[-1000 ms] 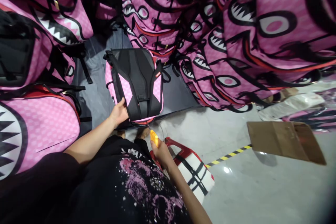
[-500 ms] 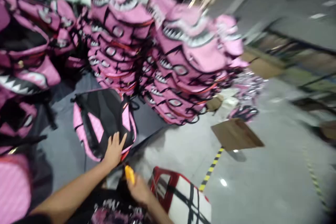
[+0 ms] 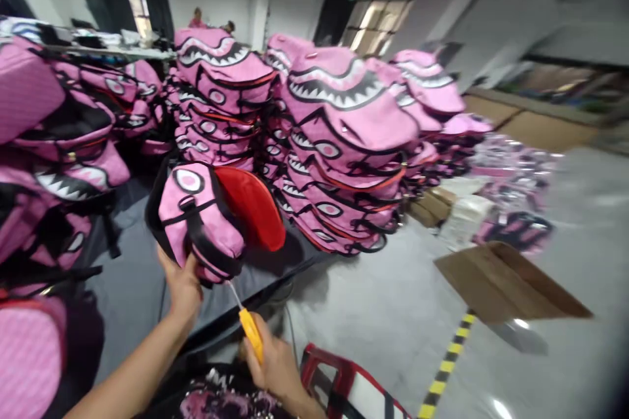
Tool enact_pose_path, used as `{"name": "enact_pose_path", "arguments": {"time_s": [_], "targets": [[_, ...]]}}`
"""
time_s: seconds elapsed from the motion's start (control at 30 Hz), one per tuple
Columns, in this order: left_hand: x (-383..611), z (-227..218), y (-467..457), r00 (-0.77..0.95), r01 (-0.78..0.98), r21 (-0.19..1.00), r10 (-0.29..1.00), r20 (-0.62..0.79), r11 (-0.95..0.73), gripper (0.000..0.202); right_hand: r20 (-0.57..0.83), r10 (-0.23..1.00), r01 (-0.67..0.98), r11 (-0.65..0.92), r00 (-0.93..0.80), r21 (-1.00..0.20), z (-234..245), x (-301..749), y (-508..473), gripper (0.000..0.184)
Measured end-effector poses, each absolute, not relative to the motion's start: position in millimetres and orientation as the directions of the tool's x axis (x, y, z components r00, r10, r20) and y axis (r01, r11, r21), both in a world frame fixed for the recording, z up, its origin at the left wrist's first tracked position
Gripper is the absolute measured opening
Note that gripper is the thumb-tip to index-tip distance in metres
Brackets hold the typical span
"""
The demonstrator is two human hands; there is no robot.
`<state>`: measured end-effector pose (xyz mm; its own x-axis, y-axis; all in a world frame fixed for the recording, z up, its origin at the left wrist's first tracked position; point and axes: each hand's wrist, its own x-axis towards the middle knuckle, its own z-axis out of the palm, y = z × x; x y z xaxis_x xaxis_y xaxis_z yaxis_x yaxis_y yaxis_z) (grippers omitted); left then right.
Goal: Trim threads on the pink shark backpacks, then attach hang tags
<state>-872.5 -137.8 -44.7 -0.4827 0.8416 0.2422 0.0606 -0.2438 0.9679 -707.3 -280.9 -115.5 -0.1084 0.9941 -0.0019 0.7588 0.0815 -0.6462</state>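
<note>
A pink and black backpack with a white eye print is tipped up over the dark cloth in front of me, its red-lined flap hanging open to the right. My left hand grips the backpack at its lower near edge, below the black strap; some fingers are hidden behind it. In my right hand is a yellow-handled tool with a thin metal shaft. The shaft points up at the bag's lower corner, and I cannot tell whether the tip touches it.
Tall stacks of pink shark-mouth backpacks stand behind, with more bags at the left. The dark cloth covers the table. A cardboard sheet is at the right, above yellow-black floor tape. A red-framed seat stands close by.
The backpack has gone from lying flat, straps up, to tilted up with its printed side and red lining showing. My left hand went from resting flat on it to gripping it.
</note>
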Motion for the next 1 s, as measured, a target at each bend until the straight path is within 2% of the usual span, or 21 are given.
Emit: {"name": "enact_pose_path", "arguments": {"time_s": [0.07, 0.13, 0.2, 0.23, 0.3, 0.37, 0.4, 0.43, 0.5, 0.6, 0.63, 0.73, 0.8, 0.9, 1.0], "targets": [[-879, -77, -170, -0.442, -0.032, 0.998, 0.897, 0.031, -0.050, 0.062, -0.136, 0.979, 0.751, 0.022, -0.149, -0.660, -125, -689, -286, 0.049], [-887, -104, -207, -0.219, -0.026, 0.969, 0.944, -0.245, 0.246, 0.057, -0.270, 0.953, 0.745, -0.081, -0.136, -0.662, -137, -672, -287, 0.048], [-896, -118, -240, 0.064, 0.147, 0.886, 0.889, -0.453, 0.441, 0.054, -0.345, 0.929, 0.686, -0.165, -0.133, -0.708, -151, -659, -284, 0.047], [-901, -120, -251, 0.159, 0.275, 0.861, 0.863, -0.480, 0.428, 0.052, -0.377, 0.917, 0.629, -0.218, -0.129, -0.746, -158, -654, -281, 0.046], [-912, -120, -260, 0.199, 0.556, 0.802, 0.903, -0.381, 0.216, 0.053, -0.472, 0.874, 0.468, -0.372, -0.114, -0.802, -171, -644, -278, 0.048], [-923, -122, -250, 0.159, 0.807, 0.590, 0.966, -0.202, -0.010, 0.077, -0.603, 0.791, 0.313, -0.550, -0.102, -0.774, -180, -633, -278, 0.051], [-928, -126, -240, 0.144, 0.888, 0.456, 0.978, -0.154, -0.059, 0.092, -0.643, 0.759, 0.271, -0.602, -0.098, -0.751, -182, -627, -280, 0.052], [-932, -132, -227, 0.135, 0.937, 0.341, 0.981, -0.142, -0.079, 0.102, -0.653, 0.750, 0.261, -0.613, -0.106, -0.746, -182, -621, -281, 0.051], [-935, -145, -202, 0.177, 0.965, 0.225, 0.971, -0.163, -0.138, 0.102, -0.600, 0.788, 0.314, -0.539, -0.138, -0.781, -178, -612, -285, 0.048], [-925, -157, -172, 0.254, 0.946, 0.243, 0.957, -0.137, -0.216, 0.077, -0.518, 0.841, 0.395, -0.429, -0.153, -0.812, -167, -614, -285, 0.047], [-918, -158, -165, 0.246, 0.944, 0.256, 0.961, -0.125, -0.208, 0.077, -0.516, 0.847, 0.393, -0.434, -0.129, -0.811, -164, -619, -283, 0.047], [-887, -158, -142, 0.133, 0.959, 0.267, 0.984, -0.122, -0.097, 0.107, -0.513, 0.856, 0.312, -0.470, -0.070, -0.826, -157, -641, -271, 0.052], [-866, -156, -124, 0.040, 0.965, 0.260, 0.995, -0.088, -0.016, 0.114, -0.499, 0.863, 0.245, -0.469, -0.075, -0.848, -156, -652, -263, 0.055], [-849, -149, -94, -0.128, 0.956, 0.261, 0.991, -0.048, 0.136, 0.082, -0.467, 0.877, 0.216, -0.438, -0.113, -0.873, -158, -658, -257, 0.054], [-854, -131, -67, -0.235, 0.927, 0.267, 0.963, -0.135, 0.264, 0.046, -0.446, 0.876, 0.197, -0.413, -0.181, -0.889, -160, -655, -256, 0.052]]}}
